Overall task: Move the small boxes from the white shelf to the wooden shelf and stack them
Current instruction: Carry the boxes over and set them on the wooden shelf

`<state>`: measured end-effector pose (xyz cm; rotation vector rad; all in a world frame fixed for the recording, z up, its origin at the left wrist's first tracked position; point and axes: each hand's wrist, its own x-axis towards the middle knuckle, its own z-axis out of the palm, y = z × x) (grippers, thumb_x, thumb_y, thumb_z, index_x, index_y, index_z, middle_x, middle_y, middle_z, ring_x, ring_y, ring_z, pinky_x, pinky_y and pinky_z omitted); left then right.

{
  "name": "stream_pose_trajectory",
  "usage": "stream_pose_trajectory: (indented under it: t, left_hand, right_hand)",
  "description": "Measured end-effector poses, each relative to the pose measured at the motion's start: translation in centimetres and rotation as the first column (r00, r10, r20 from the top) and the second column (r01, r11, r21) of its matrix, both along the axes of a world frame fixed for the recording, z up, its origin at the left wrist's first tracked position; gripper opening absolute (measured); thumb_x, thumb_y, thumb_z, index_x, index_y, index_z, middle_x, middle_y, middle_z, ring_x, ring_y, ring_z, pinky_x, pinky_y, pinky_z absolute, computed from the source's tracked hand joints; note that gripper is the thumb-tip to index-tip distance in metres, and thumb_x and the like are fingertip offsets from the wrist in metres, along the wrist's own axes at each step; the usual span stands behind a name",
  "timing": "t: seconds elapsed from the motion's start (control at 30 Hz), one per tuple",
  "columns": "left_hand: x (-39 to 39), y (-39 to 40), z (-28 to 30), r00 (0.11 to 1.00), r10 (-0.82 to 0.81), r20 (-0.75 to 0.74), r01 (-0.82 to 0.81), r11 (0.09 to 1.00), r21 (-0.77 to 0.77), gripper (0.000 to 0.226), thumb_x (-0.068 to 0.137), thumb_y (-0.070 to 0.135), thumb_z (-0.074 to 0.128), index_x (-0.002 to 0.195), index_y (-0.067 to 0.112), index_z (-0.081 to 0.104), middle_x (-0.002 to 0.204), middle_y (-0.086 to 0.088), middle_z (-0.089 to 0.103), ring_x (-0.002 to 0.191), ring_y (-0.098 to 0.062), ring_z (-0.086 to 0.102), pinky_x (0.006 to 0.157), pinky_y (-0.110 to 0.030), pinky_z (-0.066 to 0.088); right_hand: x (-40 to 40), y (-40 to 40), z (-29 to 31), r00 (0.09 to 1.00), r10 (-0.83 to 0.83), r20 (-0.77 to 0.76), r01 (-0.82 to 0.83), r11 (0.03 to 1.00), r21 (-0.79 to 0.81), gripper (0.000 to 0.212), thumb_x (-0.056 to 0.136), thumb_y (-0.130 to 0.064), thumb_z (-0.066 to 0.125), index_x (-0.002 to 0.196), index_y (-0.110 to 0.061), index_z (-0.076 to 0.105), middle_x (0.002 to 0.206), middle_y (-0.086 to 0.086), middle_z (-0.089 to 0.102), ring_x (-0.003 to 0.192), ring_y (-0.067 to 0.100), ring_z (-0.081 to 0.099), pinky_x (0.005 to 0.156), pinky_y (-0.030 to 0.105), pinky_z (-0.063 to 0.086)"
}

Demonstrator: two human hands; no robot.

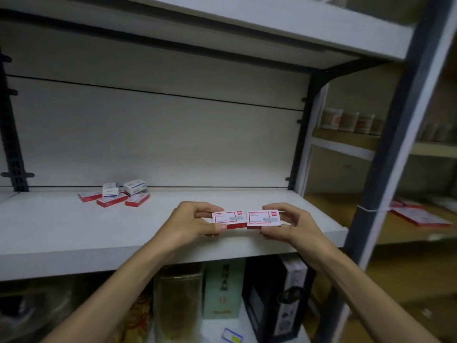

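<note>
Hands: left hand (191,220) pinches left box (229,219), right hand (288,225) pinches right box (263,218) — ends touching, above white shelf (74,226).
Risk: thin pinch grips — boxes may slip en route to wooden shelf (395,231).

Small boxes (229,219) look like smooth card — white shelf (74,226) matt, faintly grained

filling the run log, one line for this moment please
left hand: holds red box | right hand: holds second red box | over white shelf | loose boxes remain
</note>
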<state>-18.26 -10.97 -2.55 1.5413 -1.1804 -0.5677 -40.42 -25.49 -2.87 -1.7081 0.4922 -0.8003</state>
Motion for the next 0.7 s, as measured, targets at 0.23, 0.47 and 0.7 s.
stream_pose_trajectory:
  t: [0.23,0.47,0.7]
  left_hand:
    - [-13.1,-4.5,-1.0,0.998,-0.023,0.063,0.022,1.0,0.023,0.039,0.07,0.012,0.089,0.106,0.02,0.076,0.099,0.005,0.077,0.083,-0.016,0.075,0.087,-0.033,0.058]
    - [-25.0,-10.9,-1.5,0.978,-0.026,0.209,0.01,0.997,0.08,0.04,0.067,0.013,0.09,0.101,0.027,0.074,0.1,0.006,0.076,0.069,-0.006,0.071,0.071,-0.022,0.056]
    - [-33.6,-17.8,-2.2,0.93,-0.052,0.363,0.031,0.998,0.063,0.041,0.079,0.03,0.082,0.117,0.03,0.065,0.108,0.014,0.07,0.083,-0.001,0.069,0.068,-0.015,0.055]
  right_hand:
    - [-13.5,-5.2,-0.6,0.997,0.044,-0.067,-0.045,0.999,-0.015,0.047,0.074,0.0,0.083,0.117,-0.015,0.07,0.112,0.005,0.074,0.108,0.017,0.07,0.089,0.033,0.059]
    - [-25.4,-11.0,-0.8,0.992,0.029,-0.124,-0.029,1.0,-0.002,0.047,0.074,0.003,0.082,0.116,-0.013,0.068,0.107,0.007,0.075,0.102,0.018,0.072,0.08,0.027,0.06]
    - [-33.6,-17.5,-1.3,0.983,-0.041,-0.179,0.042,0.999,0.003,0.051,0.072,-0.001,0.084,0.117,-0.018,0.067,0.109,0.002,0.075,0.103,0.013,0.072,0.082,0.027,0.059]
